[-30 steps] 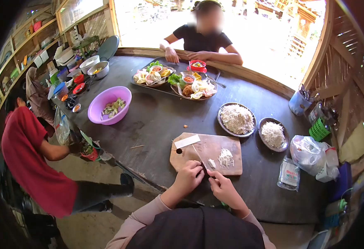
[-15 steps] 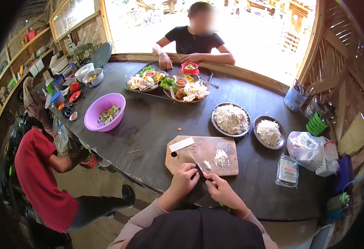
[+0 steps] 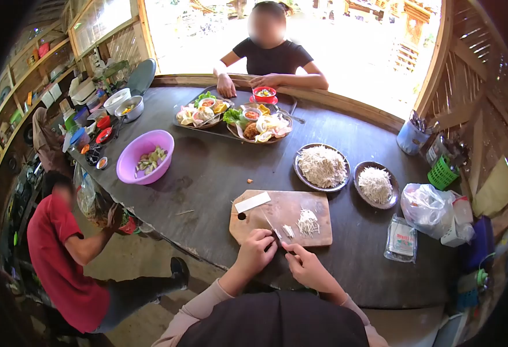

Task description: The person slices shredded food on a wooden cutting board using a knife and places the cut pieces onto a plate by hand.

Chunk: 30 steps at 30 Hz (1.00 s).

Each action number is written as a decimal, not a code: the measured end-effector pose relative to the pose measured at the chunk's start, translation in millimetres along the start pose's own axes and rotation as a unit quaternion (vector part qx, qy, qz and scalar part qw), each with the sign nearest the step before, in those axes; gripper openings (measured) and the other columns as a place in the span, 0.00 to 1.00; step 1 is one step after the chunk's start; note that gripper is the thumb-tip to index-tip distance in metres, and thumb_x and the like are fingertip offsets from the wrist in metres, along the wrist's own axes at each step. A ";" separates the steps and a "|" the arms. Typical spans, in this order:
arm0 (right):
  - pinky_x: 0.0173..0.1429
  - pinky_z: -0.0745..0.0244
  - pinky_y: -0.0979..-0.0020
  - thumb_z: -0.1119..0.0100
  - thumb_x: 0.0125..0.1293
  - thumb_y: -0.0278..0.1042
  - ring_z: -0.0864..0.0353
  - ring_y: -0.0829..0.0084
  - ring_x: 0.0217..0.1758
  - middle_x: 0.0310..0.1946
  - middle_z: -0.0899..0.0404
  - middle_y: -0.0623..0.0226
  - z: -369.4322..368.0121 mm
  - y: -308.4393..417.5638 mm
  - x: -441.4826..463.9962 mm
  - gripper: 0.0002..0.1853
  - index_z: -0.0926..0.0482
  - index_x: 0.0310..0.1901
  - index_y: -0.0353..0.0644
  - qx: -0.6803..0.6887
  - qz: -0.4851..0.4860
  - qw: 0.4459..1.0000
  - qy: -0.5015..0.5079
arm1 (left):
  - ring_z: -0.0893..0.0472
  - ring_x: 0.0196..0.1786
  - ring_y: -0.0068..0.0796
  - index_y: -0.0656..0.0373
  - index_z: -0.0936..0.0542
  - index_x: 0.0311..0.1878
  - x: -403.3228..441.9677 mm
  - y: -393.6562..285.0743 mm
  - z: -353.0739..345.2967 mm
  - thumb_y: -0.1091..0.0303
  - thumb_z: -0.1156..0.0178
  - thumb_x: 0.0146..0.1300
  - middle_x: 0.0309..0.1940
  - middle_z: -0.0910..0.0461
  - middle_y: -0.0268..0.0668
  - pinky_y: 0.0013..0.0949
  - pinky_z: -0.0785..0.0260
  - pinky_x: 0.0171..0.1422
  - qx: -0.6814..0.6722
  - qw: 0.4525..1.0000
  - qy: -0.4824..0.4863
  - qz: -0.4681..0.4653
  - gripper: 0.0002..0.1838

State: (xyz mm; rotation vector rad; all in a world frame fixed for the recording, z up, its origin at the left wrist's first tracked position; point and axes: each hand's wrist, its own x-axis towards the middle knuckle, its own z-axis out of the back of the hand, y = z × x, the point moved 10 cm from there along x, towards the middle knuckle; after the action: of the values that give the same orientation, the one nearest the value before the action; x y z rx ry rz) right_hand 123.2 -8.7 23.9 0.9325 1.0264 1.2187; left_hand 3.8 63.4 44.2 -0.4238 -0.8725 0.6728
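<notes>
A wooden cutting board [image 3: 248,230] lies at the table's near edge. On it are a pale flat slab [image 3: 253,202], a small pile of thin white strips [image 3: 308,223] and a few more strips near the blade. My right hand [image 3: 304,263] is closed around the handle of a knife [image 3: 271,222], whose blade points up and left over the board. Beside it, my left hand [image 3: 257,251] has its fingers curled together at the board's lower edge; what they hold, if anything, is hidden.
Two dark plates of white shreds [image 3: 322,166] [image 3: 375,185] stand right of a purple bowl [image 3: 145,157]. Food platters [image 3: 261,124] are at the back. One person [image 3: 277,58] leans on the far ledge; another in red [image 3: 63,260] bends at left.
The view has shifted slightly, mostly between the first two frames. The person in red has turned and moved their arms. My hands stay at the board, with the knife blade's angle slightly changed.
</notes>
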 end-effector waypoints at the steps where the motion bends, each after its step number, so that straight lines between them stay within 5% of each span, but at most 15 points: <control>1: 0.30 0.34 0.70 0.47 0.74 0.28 0.33 0.78 0.23 0.21 0.27 0.55 -0.9 -2.9 1.8 0.16 0.25 0.61 0.40 -0.001 0.002 1.000 0.003 | 0.18 0.47 0.45 0.66 0.15 0.35 -1.2 1.4 -1.0 0.73 0.32 0.55 0.41 0.17 0.44 0.42 0.25 0.52 -0.003 1.000 -0.001 0.000 0.07; 30: 0.33 0.31 0.69 0.47 0.74 0.30 0.30 0.74 0.25 0.23 0.25 0.57 -4.1 -8.9 5.9 0.16 0.25 0.61 0.40 0.013 -0.020 1.000 0.009 | 0.18 0.47 0.45 0.66 0.15 0.35 -3.2 2.0 -0.8 0.72 0.31 0.56 0.41 0.17 0.45 0.41 0.25 0.52 -0.006 1.000 -0.001 0.011 0.08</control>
State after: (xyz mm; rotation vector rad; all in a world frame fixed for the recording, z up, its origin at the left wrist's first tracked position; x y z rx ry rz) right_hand 122.1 -3.8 13.5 0.9197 1.0720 1.1849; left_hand 2.3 62.5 40.8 -0.4450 -0.8747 0.6890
